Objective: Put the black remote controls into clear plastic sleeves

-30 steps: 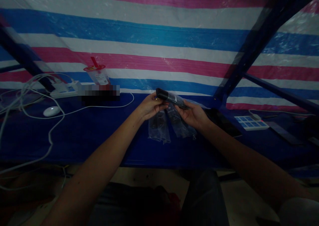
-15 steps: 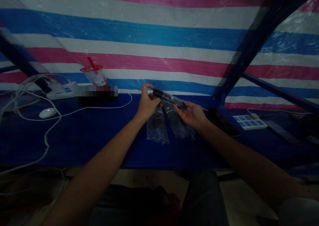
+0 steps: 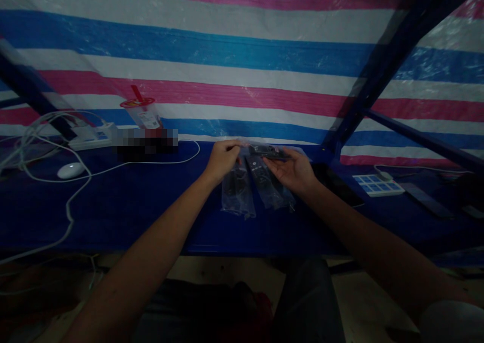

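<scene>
A black remote control (image 3: 269, 153) in a clear plastic sleeve is held level above the dark blue table (image 3: 124, 202), its near end clamped in the right hand (image 3: 293, 171) while the left hand (image 3: 223, 160) is pinched shut on the sleeve's far end. Two more bagged remotes (image 3: 251, 187) are seen lying on the table just beneath the hands, with a white mouse (image 3: 70, 170), a tangle of white cables (image 3: 71, 181) and a red-lidded drink cup (image 3: 141, 113) set well apart to the left.

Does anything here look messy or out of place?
Mostly the white cables: they sprawl in loose tangled loops over the left of the blue table, around a white mouse. Nothing looks spilled or broken.
</scene>
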`<state>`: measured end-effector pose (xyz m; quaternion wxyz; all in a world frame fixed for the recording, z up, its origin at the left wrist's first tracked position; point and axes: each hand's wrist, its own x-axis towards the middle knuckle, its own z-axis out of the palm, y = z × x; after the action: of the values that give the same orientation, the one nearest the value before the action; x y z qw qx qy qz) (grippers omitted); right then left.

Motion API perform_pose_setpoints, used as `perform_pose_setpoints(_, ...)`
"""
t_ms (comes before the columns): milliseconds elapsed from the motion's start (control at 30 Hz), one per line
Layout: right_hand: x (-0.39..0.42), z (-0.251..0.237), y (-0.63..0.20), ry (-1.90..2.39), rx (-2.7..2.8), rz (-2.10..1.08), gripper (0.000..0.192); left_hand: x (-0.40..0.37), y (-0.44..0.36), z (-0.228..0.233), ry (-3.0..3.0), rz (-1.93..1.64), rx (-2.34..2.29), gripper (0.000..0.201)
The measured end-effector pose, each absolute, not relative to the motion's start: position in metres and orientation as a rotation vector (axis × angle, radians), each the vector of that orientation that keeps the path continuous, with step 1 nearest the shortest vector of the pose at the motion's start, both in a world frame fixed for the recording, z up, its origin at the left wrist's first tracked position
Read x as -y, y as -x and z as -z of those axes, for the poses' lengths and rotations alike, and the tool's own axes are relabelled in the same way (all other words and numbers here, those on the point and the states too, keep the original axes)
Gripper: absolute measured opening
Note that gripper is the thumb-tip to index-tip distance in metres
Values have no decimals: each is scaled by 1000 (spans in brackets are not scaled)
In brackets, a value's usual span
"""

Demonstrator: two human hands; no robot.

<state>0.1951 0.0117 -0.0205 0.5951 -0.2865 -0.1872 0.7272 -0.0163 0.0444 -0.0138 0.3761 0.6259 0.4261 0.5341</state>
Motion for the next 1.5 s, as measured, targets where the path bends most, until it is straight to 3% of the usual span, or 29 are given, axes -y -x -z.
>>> perform_pose_setpoints(367,-12,24,-198,680,531,-1695,13,-25,34,-12,-1428,-752,-880,45)
perform_pose_setpoints(600,-16,20,-202,693,496,-1633,12,-33,39,-7,-1544,-934,-865,16)
perform_pose_setpoints(733,-18,16,-204,746,503,-1557,14,-41,42,-5,-1534,-1277,-1036,41)
perform_pose_setpoints(800,-16,15,-202,778,573,-1543,15,-44,43,-5,-1523,-1398,-1166,42)
perform_pose_setpoints(967,-2,17,-189,751,932,-1605,10,-34,37,-12,-1418,-1209,-985,14)
perform_pose_setpoints(1067,10,18,-180,688,1139,-1662,19,-20,30,-16,-1441,-934,-881,25)
perform_pose_setpoints(1367,35,-3,-170,542,1257,-1907,34,-12,30,-16,-1708,-709,-836,72)
perform_pose_setpoints(1500,24,3,-176,718,1242,-1722,32,-23,46,-13,-1920,-787,-1203,61)
